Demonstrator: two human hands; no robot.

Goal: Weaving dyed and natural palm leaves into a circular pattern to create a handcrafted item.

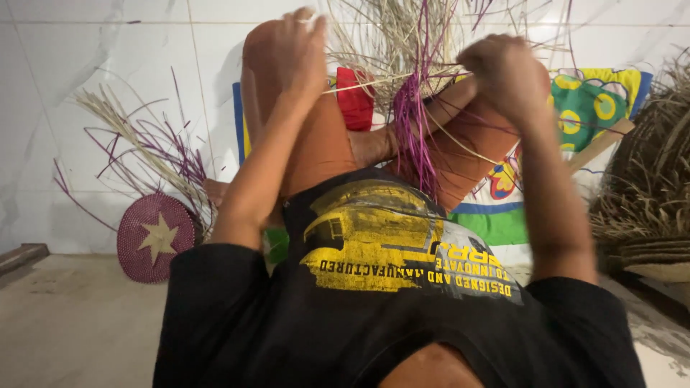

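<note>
I look down over my black shirt and raised bare knees at a half-woven piece of straw [402,43] with purple strands [411,122] hanging from it. My left hand [291,47] is raised over my left knee, fingers pinched on a thin pale straw strand [359,82] that runs to the weave. My right hand [503,72] is closed in a fist around strands at the weave's right side.
A round purple woven disc with a pale star [156,237] leans against the tiled wall at left, loose straws rising from it. A colourful patterned mat [596,108] lies under my legs. A pile of dark dried straw and woven pieces [647,194] is at right.
</note>
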